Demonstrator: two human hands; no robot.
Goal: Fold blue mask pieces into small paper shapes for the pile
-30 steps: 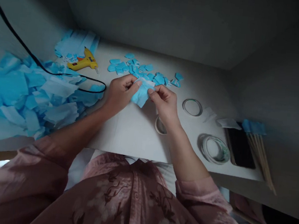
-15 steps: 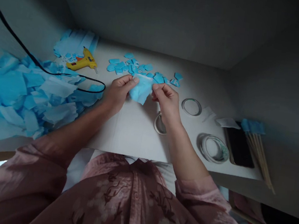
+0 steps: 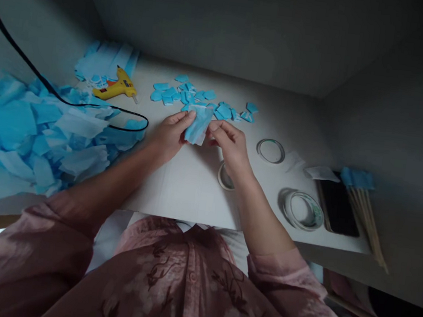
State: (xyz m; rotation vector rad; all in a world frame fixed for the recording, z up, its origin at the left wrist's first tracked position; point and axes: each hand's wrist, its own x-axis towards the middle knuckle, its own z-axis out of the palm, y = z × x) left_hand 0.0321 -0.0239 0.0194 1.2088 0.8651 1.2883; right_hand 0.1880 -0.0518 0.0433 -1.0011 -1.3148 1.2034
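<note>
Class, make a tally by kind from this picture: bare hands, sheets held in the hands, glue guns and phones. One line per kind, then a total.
Bare hands, left hand and right hand: 2
Held blue sheet: 1
Yellow glue gun: 1
Dark phone: 1
Total: 5

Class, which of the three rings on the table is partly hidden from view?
The leftmost ring, its right side hidden behind the right wrist; the thin ring and the thick roll, both farther right, show whole.
</note>
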